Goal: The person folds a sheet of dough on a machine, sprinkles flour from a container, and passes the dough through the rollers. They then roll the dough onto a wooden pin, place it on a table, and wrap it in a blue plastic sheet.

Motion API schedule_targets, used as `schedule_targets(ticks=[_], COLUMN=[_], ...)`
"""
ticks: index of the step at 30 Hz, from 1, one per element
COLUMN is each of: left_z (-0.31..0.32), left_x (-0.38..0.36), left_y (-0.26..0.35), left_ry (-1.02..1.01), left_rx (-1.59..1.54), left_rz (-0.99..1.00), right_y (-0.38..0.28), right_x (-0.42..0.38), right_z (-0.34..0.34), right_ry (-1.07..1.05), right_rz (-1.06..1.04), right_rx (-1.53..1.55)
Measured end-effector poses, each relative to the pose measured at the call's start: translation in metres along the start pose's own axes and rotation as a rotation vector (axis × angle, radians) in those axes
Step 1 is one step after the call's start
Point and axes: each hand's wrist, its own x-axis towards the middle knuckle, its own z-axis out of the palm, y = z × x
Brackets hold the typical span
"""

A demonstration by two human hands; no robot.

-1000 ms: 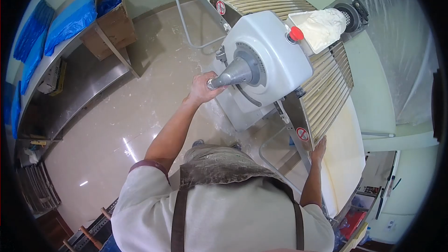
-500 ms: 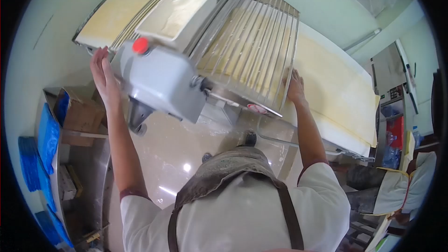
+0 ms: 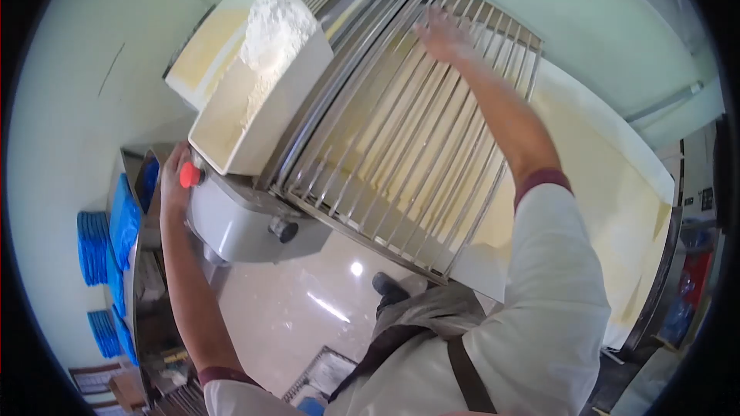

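Resting my left hand [image 3: 174,177] against the red button [image 3: 190,175] on the sheeter's housing [image 3: 235,219] — fingers loosely curled, not gripping. My right hand [image 3: 441,33] lies open and flat on the wire guard [image 3: 401,146], over the dough sheet [image 3: 609,185]. Flour tray [image 3: 254,100] sits just beside the button.

Both arms are reaching out, spread wide apart
The left hand [image 3: 174,179] is lying low with fingers curled; the right hand [image 3: 441,34] is stretching far forward, palm down, fingers open
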Motion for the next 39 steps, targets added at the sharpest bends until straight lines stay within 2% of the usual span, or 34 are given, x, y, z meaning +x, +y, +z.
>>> schedule_targets(ticks=[1,2,3,4,5,6,7,10,11,14,15,17,18,19,20,21,22,23,24,27,28,29,30,31,32,34,35,37,38,39], left_z=[-0.004,-0.002,-0.002,-0.002,-0.001,-0.004,-0.008,-0.011,-0.009,-0.013,-0.011,-0.011,-0.011,-0.016,-0.020,-0.022,-0.024,-0.025,-0.026,-0.031,-0.031,-0.025,-0.019,-0.021,-0.018,-0.021,-0.021,-0.017,-0.016,-0.012], left_x=[-0.002,-0.001,-0.002,-0.001,0.000,0.005,0.008,0.008,0.006,0.010,0.007,0.009,0.010,0.011,0.011,0.012,0.015,0.018,0.018,0.019,0.021,0.020,0.015,0.012,0.020,0.027,0.022,0.020,0.017,0.013], left_y=[-0.006,-0.011,-0.011,-0.012,-0.023,-0.033,-0.043,-0.041,-0.034,-0.039,-0.027,-0.036,-0.039,-0.042,-0.047,-0.052,-0.056,-0.062,-0.066,-0.075,-0.078,-0.063,-0.051,-0.067,-0.065,-0.075,-0.075,-0.066,-0.058,-0.045], left_ry=[0.029,0.047,0.034,0.016,0.018,0.032,-0.020,-0.011,0.010,-0.027,-0.061,-0.031,-0.014,-0.021,-0.028,-0.035,-0.044,-0.048,-0.053,-0.092,-0.106,-0.115,-0.125,-0.090,-0.040,-0.064,-0.075,-0.041,-0.008,0.010], left_rx=[0.019,0.025,-0.012,-0.051,-0.104,-0.150,-0.230,-0.136,-0.121,-0.068,-0.065,-0.101,-0.115,-0.107,-0.103,-0.105,-0.089,-0.076,-0.058,-0.046,-0.047,-0.066,-0.113,-0.129,-0.147,-0.218,-0.251,-0.088,-0.005,-0.023], left_rz=[-0.014,-0.018,-0.052,-0.076,-0.067,-0.051,-0.029,-0.041,-0.102,0.026,-0.015,-0.027,-0.034,-0.044,-0.055,-0.063,-0.041,-0.022,-0.005,0.054,0.079,0.036,0.055,0.035,0.039,0.030,0.012,0.037,0.041,0.028], right_y=[0.023,0.013,-0.020,-0.048,-0.060,-0.049,-0.023,0.103,0.101,0.087,0.065,0.017,0.022,0.051,0.109,0.179,0.244,0.263,0.298,0.280,0.241,0.251,0.177,0.116,0.119,0.123,0.195,0.243,0.253,0.258], right_x=[0.006,-0.018,-0.064,-0.119,-0.176,-0.204,-0.203,-0.117,-0.120,-0.127,-0.154,-0.248,-0.267,-0.267,-0.251,-0.234,-0.222,-0.206,-0.212,-0.251,-0.263,-0.305,-0.323,-0.327,-0.324,-0.335,-0.330,-0.309,-0.303,-0.299], right_z=[0.002,0.007,0.015,0.024,0.031,0.029,0.021,-0.034,-0.038,-0.043,-0.031,-0.007,-0.006,-0.007,-0.012,-0.022,-0.041,-0.084,-0.109,-0.137,-0.123,-0.074,-0.050,-0.039,-0.047,-0.044,-0.066,-0.126,-0.135,-0.125], right_ry=[0.163,0.107,-0.052,-0.174,-0.232,-0.237,-0.208,-0.059,-0.100,-0.223,-0.249,-0.262,-0.242,-0.190,-0.035,0.171,0.354,0.009,-0.022,0.012,-0.114,0.068,0.117,-0.217,-0.154,-0.085,0.162,0.252,0.331,0.409], right_rz=[0.068,0.040,-0.060,-0.250,-0.494,-0.568,-0.518,0.147,0.141,0.148,0.033,-0.380,-0.445,-0.426,-0.352,-0.274,-0.109,0.507,0.649,0.875,0.758,0.258,0.062,0.073,0.046,-0.016,0.008,0.738,0.861,0.775], right_rx=[-0.002,0.005,-0.002,-0.043,-0.064,-0.087,-0.125,-0.177,-0.123,0.035,0.013,-0.133,-0.180,-0.250,-0.493,-0.911,-1.334,-0.634,-0.694,-0.728,-0.767,-0.795,-0.713,-0.521,-0.516,-0.468,-0.749,-0.884,-0.714,-0.458])
